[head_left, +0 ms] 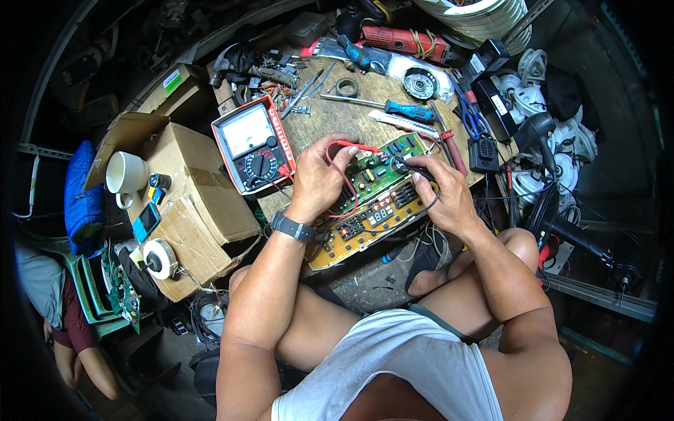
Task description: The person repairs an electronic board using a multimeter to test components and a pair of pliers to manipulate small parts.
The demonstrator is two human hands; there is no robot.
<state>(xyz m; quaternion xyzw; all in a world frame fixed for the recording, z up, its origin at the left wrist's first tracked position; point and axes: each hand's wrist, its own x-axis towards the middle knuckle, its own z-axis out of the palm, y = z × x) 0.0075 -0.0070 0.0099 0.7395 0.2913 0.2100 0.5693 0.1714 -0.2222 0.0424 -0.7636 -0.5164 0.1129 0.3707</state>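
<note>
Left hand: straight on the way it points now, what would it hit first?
Most likely the green circuit board, by the tip of the red probe in the left hand; depth is unclear, so probe and board may already touch.

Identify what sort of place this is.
Likely an electronics or appliance repair workshop: an analog multimeter, an exposed green circuit board, and a blue-handled screwdriver on a wooden bench.

Light falls on a worn wooden tabletop [309,133] above a grey, scrap-strewn floor [368,291]; a green plastic chair [81,286] stands left, a metal rail [597,297] right, amid shadow.
</note>
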